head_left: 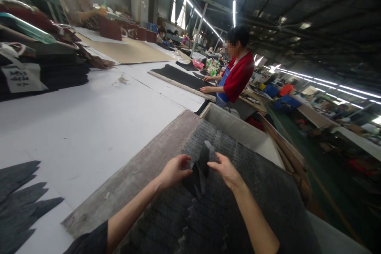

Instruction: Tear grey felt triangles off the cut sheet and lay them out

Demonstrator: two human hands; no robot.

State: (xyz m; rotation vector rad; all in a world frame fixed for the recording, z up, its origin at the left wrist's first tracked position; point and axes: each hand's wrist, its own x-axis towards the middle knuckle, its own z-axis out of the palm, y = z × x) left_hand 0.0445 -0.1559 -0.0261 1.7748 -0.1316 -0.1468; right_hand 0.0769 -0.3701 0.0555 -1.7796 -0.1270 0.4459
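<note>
Small dark-grey cut fabric pieces (204, 160) with pointed ends stand up between my two hands. My left hand (174, 171) has its thumb and fingers curled at the left edge of these pieces. On the other side, my right hand (228, 172) pinches their right edge between thumb and forefinger. Both hands are just above a board (143, 162) topped with a large dark fabric sheet (253, 174). Rows of overlapping strips or cut edges run across that fabric. Exactly how many pieces each hand grips is hard to make out.
Pointed dark fabric pieces (20, 194) lie on the white table (98, 127) at left. Behind them is a stack of dark material (59, 73). A white plastic bin (244, 131) stands past the board. A co-worker in red (238, 71) handles a dark sheet (181, 77).
</note>
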